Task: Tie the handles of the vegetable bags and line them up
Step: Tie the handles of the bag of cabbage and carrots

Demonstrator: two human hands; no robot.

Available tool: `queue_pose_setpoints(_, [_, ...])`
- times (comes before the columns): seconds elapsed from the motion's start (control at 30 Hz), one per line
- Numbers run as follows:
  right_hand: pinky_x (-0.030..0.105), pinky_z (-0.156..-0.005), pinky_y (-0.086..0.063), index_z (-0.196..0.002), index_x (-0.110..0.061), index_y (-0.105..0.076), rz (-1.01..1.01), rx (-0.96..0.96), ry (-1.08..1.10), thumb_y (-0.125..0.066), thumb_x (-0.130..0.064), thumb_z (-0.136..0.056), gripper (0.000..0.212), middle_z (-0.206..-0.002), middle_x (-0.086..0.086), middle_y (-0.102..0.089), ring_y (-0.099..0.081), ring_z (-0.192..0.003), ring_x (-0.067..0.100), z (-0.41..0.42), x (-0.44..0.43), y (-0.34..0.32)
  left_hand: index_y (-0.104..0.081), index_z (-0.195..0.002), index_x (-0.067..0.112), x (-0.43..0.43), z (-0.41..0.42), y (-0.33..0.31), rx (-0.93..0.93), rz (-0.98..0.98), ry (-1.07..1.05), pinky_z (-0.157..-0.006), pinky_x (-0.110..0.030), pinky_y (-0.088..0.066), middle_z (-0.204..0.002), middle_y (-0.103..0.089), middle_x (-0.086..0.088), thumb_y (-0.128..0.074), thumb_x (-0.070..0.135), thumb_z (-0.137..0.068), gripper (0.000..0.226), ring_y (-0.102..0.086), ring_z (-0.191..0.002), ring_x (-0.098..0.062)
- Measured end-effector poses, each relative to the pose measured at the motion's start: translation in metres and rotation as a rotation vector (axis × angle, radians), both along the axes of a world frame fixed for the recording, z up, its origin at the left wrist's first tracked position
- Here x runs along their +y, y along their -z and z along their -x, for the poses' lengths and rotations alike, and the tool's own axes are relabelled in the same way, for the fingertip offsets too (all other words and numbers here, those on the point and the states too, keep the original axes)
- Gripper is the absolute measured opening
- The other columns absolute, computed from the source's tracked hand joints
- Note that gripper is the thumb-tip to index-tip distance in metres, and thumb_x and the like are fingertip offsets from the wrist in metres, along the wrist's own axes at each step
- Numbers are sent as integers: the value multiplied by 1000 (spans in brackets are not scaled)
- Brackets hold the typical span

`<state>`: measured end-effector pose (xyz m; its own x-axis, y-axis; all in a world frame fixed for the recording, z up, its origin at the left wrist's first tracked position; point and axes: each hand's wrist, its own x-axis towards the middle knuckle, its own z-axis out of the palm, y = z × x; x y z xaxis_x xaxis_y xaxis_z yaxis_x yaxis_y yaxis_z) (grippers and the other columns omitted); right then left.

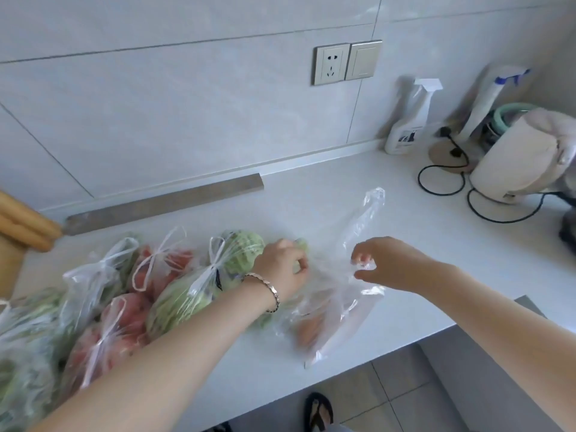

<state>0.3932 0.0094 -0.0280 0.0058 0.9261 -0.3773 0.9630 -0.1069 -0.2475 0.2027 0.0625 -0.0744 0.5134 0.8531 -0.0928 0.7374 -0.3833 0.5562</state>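
The white counter (pixel 311 194) spreads out in front of you, and the tied bags (pixel 118 325) of greens and red vegetables crowd its left side, bows up. Just right of them lies the clear bag (pixel 330 310), something orange inside, one handle standing up untied. Your left hand (pixel 283 269) pinches its plastic, your right hand (pixel 377 260) pinches the opposite edge, film stretched between. There's a bracelet (pixel 269 289) on your left wrist.

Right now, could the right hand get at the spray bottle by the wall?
Probably yes: only bare counter lies between the right hand and the spray bottle, though it pinches the clear bag.
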Motion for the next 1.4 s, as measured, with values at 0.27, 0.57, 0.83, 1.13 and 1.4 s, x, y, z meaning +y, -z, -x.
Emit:
queue_pose_setpoints(0.27, [17,-49,-24,-76,-18,-45,-264,167,27,-52,-25,-86,14,-79,4,-57,-41,-69,22,-18,24,-1,-40,-50,25,-3,-7,-4,-317,236,-338,-58,-21,-31,-65,-50,-2,-50,25,-74,26,-45,-64,-11])
queue_pose_setpoints(0.57, [28,-54,-31,-63,-27,-36,-245,326,-56,-55,-14,-79,28,-53,-6,-38,-34,-50,10,-1,64,-7,-54,-84,6,37,9,-14,-495,817,-776,-42,-21,-42,-53,-52,-4,-64,-5,-77,16,-50,-36,-12])
queue_pose_setpoints(0.83, [28,-72,-40,-130,-20,-32,-27,163,290,-58,-28,-82,55,-73,0,-54,-59,-69,26,-3,107,-13,-50,-47,9,83,15,-42,-177,612,-626,-41,-15,-26,-35,-43,-2,-51,5,-80,34,-33,-33,-18])
queue_pose_setpoints(1.13, [26,-55,-31,-51,-9,-46,-65,140,486,-50,-19,-86,36,-58,7,-40,-39,-60,24,-5,139,-30,-47,-50,12,116,30,-61,-542,456,-618,-38,-17,-33,-37,-46,5,-49,12,-85,35,-42,-38,-15])
queue_pose_setpoints(1.4, [30,-75,-25,-56,-11,-56,-61,633,467,-63,-23,-59,15,-76,7,-40,-35,-76,20,1,156,-57,-45,-55,12,120,43,-69,-672,226,-765,-58,-27,-55,-34,-53,5,-68,28,-80,38,-60,-40,-11])
